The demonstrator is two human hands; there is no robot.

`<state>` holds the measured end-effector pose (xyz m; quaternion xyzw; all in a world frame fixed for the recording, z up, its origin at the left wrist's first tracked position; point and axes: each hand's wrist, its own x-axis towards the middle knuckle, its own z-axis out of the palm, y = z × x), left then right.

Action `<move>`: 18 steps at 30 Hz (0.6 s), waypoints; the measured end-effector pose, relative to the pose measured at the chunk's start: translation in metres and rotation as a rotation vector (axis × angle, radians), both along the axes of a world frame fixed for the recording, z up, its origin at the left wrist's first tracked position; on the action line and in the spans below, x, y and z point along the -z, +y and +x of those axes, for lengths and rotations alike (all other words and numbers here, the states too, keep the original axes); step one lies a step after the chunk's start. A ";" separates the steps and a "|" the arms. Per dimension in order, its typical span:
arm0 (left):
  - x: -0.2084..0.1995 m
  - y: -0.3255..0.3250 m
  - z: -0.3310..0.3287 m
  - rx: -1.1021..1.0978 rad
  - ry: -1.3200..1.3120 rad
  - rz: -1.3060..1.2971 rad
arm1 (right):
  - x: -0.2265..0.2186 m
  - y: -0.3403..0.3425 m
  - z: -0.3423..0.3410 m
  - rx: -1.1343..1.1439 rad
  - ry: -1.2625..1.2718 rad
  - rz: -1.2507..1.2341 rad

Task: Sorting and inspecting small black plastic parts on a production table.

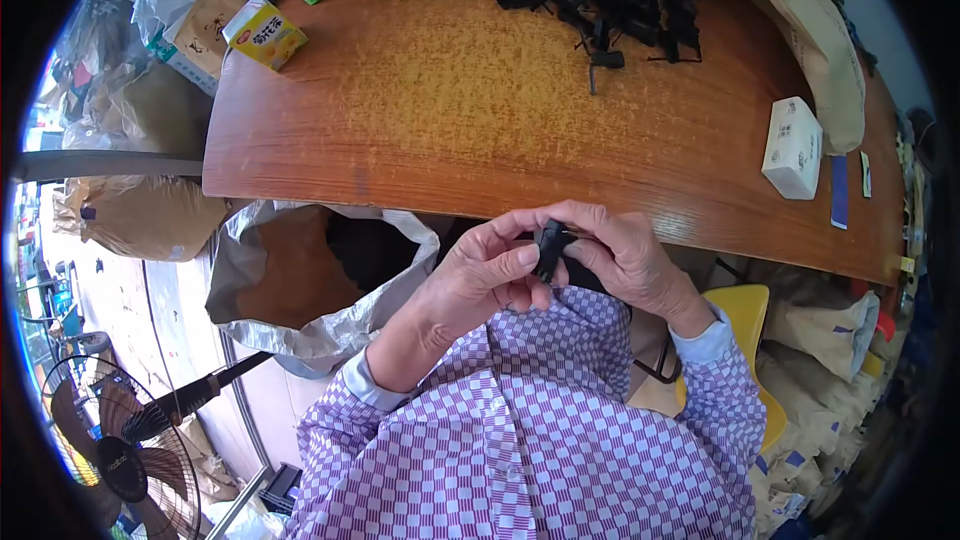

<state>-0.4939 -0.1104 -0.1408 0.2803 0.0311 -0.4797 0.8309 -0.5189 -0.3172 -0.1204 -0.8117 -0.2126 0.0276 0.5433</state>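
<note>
Just off the table's near edge, in front of my chest, my left hand (480,270) and my right hand (625,258) meet around a small black plastic part (549,248). The left thumb and fingers pinch it from one side. On the other side, the right thumb and forefinger close on it too. My fingers cover some of the part, so its full shape is hidden. A heap of similar black parts (625,0), some with thin prongs, lies at the far side of the wooden table (440,110).
Below the table edge at left stands an open white-rimmed sack (405,305) with black stuff inside. A yellow drink carton (265,33) and white box (793,150) sit on the table. Around me are a fan (122,465), yellow chair (745,305) and brown paper sacks (815,420).
</note>
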 end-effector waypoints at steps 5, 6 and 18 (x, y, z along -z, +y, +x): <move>-0.001 -0.008 -0.006 -0.163 -0.428 0.315 | 0.007 0.020 -0.021 0.305 0.417 0.257; -0.002 -0.009 -0.007 -0.220 -0.550 0.396 | 0.008 0.025 -0.022 0.309 0.423 0.258; 0.009 -0.017 -0.006 -0.315 -0.790 0.573 | 0.026 0.051 -0.022 0.410 0.622 0.579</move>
